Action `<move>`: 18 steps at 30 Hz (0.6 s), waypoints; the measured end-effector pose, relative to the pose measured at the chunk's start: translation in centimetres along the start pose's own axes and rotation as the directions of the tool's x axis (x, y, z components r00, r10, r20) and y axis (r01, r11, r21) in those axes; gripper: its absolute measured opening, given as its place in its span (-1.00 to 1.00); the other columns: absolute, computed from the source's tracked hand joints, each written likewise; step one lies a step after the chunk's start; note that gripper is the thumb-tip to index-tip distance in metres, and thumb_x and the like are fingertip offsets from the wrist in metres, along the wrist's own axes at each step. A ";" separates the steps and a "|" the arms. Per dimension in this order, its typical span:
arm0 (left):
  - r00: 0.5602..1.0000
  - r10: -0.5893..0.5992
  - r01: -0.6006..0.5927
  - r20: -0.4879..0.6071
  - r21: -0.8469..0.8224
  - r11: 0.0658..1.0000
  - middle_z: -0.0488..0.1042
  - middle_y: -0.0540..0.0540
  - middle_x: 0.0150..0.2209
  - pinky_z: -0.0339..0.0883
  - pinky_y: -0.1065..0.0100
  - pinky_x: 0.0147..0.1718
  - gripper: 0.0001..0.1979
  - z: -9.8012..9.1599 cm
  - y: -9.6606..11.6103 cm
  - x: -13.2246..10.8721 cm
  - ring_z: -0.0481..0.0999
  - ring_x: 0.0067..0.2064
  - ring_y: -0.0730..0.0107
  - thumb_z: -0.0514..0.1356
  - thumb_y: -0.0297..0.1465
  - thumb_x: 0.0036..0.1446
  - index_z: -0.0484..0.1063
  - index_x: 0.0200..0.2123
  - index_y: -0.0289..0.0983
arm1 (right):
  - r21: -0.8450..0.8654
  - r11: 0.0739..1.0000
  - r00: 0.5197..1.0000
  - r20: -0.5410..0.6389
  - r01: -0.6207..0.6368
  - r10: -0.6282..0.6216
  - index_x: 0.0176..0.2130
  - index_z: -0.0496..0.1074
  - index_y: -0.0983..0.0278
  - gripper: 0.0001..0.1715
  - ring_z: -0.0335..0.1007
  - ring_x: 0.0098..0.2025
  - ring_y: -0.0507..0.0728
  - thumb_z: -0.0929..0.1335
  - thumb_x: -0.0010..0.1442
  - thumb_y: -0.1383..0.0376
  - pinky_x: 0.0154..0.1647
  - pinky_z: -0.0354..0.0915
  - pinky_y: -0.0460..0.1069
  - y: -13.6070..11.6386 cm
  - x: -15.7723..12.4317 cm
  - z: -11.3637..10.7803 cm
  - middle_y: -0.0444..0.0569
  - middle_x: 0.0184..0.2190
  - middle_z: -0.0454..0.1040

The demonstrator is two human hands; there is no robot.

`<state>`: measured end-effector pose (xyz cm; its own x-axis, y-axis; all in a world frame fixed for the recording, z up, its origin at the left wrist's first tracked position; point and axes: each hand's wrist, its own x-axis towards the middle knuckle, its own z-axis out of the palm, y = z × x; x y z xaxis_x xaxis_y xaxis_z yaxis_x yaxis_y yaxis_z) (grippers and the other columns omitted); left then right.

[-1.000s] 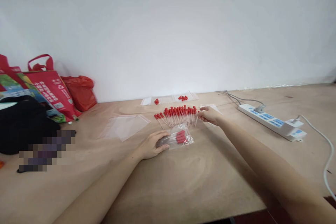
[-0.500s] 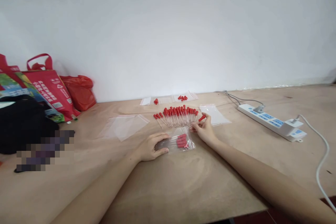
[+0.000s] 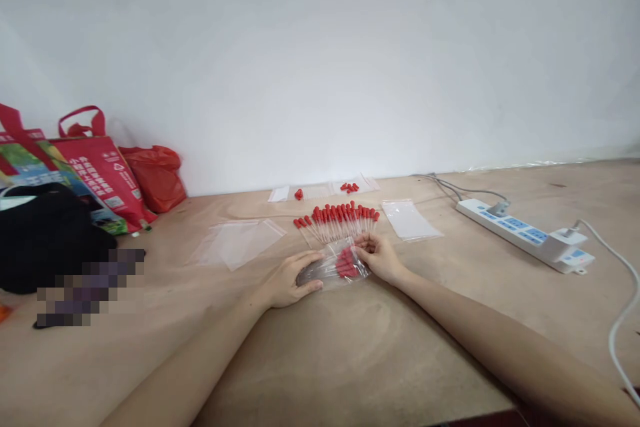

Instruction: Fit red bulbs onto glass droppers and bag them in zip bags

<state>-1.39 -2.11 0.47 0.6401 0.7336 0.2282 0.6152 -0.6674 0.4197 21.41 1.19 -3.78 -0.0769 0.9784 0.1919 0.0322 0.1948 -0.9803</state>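
A clear plastic bag (image 3: pixel 327 273) lies before me, with several droppers inside; their red rubber bulbs (image 3: pixel 346 263) are bunched toward its right end. My left hand (image 3: pixel 295 278) grips the bag's left end, thumb in front and fingers behind. At the right end, my right hand (image 3: pixel 376 257) has its curled fingers on the bag's edge, close against the bulbs. Part of its fingertips is hidden by the bag and the hand itself. Just beyond the bag, a row of droppers (image 3: pixel 340 215) lies side by side, red bulbs pointing away from me.
Flat clear bags (image 3: pixel 245 240) lie at left, and a stack of white-looking bags (image 3: pixel 411 220) at right. Loose red bulbs (image 3: pixel 349 187) rest near the wall. A power strip (image 3: pixel 520 233) with cables stands right. Shopping bags (image 3: pixel 107 173) and a black bag (image 3: pixel 50 233) sit left.
My right hand has moved left and nearer to the bag. The dropper it held outside is now among the bulbs in the bag, which look more fanned. My left hand keeps its grip.
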 end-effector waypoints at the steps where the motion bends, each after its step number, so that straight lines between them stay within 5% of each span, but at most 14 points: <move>1: 1.000 0.007 -0.007 -0.001 -0.001 1.000 0.27 -0.14 0.05 0.12 0.21 0.03 -0.53 0.0 0.0 0.0 0.24 0.06 0.23 0.11 -0.23 0.03 0.20 0.03 -0.23 | -0.036 0.999 1.000 -0.001 -0.009 0.009 -0.42 0.29 0.29 -0.73 0.28 -0.53 -0.01 0.38 -0.15 0.21 -0.52 0.22 -0.11 0.1 0.1 0.1 -0.16 -0.57 0.34; 4: 1.000 0.018 -0.018 0.000 -0.001 1.000 0.27 -0.14 0.05 0.12 0.21 0.02 -0.54 0.0 0.1 0.1 0.24 0.06 0.24 0.11 -0.25 0.03 0.20 0.02 -0.23 | -0.137 0.990 0.999 0.024 -0.028 0.032 -0.47 0.34 0.31 -0.80 0.29 -0.52 0.02 0.34 -0.08 0.21 -0.52 0.23 -0.09 0.0 0.5 0.4 -0.12 -0.56 0.37; 9: 1.000 0.014 -0.014 -0.009 -0.006 1.000 0.28 -0.16 0.03 0.13 0.21 0.01 -0.55 -0.1 0.3 0.1 0.27 0.04 0.24 0.11 -0.25 0.03 0.22 0.00 -0.25 | -0.292 0.951 0.994 0.023 0.107 -0.105 -0.50 0.38 0.30 -0.87 0.29 -0.44 0.00 0.34 -0.08 0.26 -0.40 0.24 -0.09 -0.5 0.8 -0.1 -0.09 -0.41 0.36; 13: 0.999 0.032 -0.032 0.001 -0.010 0.999 0.30 -0.17 0.02 0.13 0.20 0.01 -0.55 -0.2 0.4 0.1 0.26 0.04 0.22 0.12 -0.25 0.01 0.23 -0.01 -0.25 | -0.158 0.985 0.997 -0.040 -0.070 0.064 -0.32 0.29 0.28 -0.73 0.13 -0.69 -0.07 0.28 0.01 0.15 -0.68 0.11 -0.13 -0.9 0.9 -0.3 -0.21 -0.59 0.29; 18: 0.999 0.039 -0.039 0.009 -0.028 0.999 0.30 -0.15 0.02 0.13 0.18 0.01 -0.53 -0.4 0.3 0.0 0.26 0.05 0.20 0.14 -0.24 -0.01 0.23 0.00 -0.23 | -0.128 0.979 0.964 0.198 -0.156 0.179 -0.48 0.30 0.33 -0.63 0.10 -0.69 -0.10 0.41 -0.18 0.10 -0.69 0.03 -0.17 -1.7 1.0 -0.7 -0.25 -0.71 0.25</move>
<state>-1.38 -2.23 0.89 0.6678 0.7058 0.2365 0.5765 -0.6914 0.4354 21.97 1.91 -1.86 -0.2655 0.9641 0.0001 0.1711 0.0472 -0.9841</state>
